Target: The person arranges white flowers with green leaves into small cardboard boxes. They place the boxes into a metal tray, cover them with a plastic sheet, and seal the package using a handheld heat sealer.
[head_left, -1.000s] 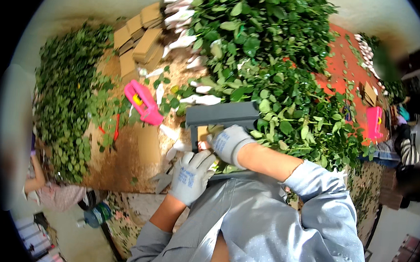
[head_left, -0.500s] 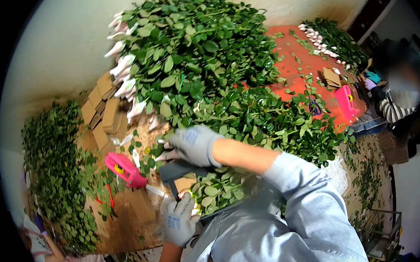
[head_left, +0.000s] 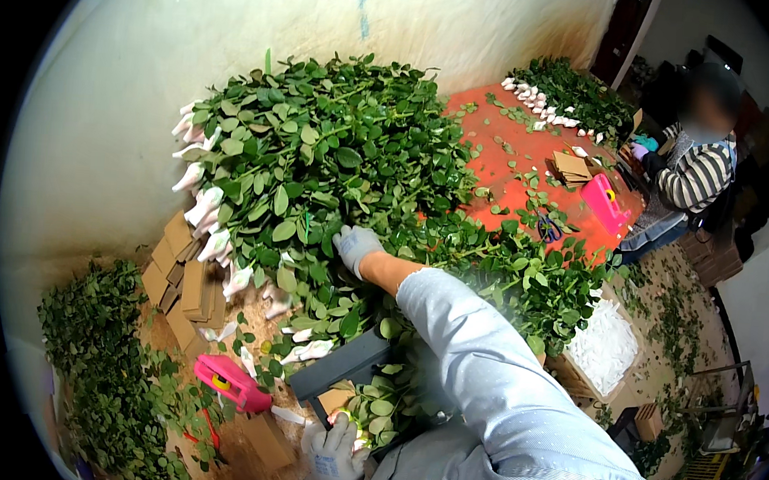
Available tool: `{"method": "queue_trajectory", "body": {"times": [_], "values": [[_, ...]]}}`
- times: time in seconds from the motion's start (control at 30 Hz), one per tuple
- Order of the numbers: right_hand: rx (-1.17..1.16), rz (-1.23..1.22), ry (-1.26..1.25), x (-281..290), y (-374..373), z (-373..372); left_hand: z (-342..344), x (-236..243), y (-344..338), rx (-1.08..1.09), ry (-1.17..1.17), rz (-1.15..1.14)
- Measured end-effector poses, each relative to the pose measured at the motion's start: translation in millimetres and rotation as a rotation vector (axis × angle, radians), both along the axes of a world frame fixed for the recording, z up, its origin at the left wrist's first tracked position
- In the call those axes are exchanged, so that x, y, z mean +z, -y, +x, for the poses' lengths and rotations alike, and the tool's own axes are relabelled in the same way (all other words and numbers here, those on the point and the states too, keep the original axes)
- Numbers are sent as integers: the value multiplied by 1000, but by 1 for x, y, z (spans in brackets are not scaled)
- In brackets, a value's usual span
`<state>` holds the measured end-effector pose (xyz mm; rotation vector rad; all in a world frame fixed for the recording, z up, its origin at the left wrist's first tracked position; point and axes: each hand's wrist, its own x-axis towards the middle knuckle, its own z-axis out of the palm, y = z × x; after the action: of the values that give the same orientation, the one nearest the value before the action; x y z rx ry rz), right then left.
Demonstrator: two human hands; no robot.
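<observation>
My right hand (head_left: 355, 245), in a grey-white glove, reaches forward into a big heap of green leafy stems (head_left: 318, 164); its fingers dip among the leaves. My left hand (head_left: 334, 451), also gloved, is low by my chest and grips the base of a small bunch of leafy stems (head_left: 377, 407). A dark grey flat bar (head_left: 340, 371) lies just in front of that bunch. White-wrapped buds (head_left: 208, 210) stick out at the heap's left edge.
A pink hand tool (head_left: 232, 383) and brown cardboard pieces (head_left: 181, 275) lie at the left. Another leaf pile (head_left: 98, 389) fills the lower left. A box of white sleeves (head_left: 604, 345) stands right. A person in a striped top (head_left: 697, 173) sits at the red table (head_left: 506, 155) beside a second pink tool (head_left: 603, 202).
My right hand has left the dark bar and stretched forward into the big leaf heap. My head has turned, so the heap and the far person now sit more central.
</observation>
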<state>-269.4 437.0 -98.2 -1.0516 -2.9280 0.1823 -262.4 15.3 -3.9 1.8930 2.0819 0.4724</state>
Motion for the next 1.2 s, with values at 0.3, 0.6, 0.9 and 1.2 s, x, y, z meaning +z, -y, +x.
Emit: {"method": "queue_trajectory", "body": {"times": [0.3, 0.6, 0.9, 1.2], "values": [[95, -9, 229, -27, -30, 57, -3, -30, 0, -118, -84, 92], [497, 408, -307, 141, 40, 82, 8, -18, 1, -41, -51, 99], [504, 179, -199, 176, 188, 180, 5, -37, 36, 183, 74, 62], [352, 130, 504, 106, 181, 216, 14, -11, 11, 120, -17, 22]]}}
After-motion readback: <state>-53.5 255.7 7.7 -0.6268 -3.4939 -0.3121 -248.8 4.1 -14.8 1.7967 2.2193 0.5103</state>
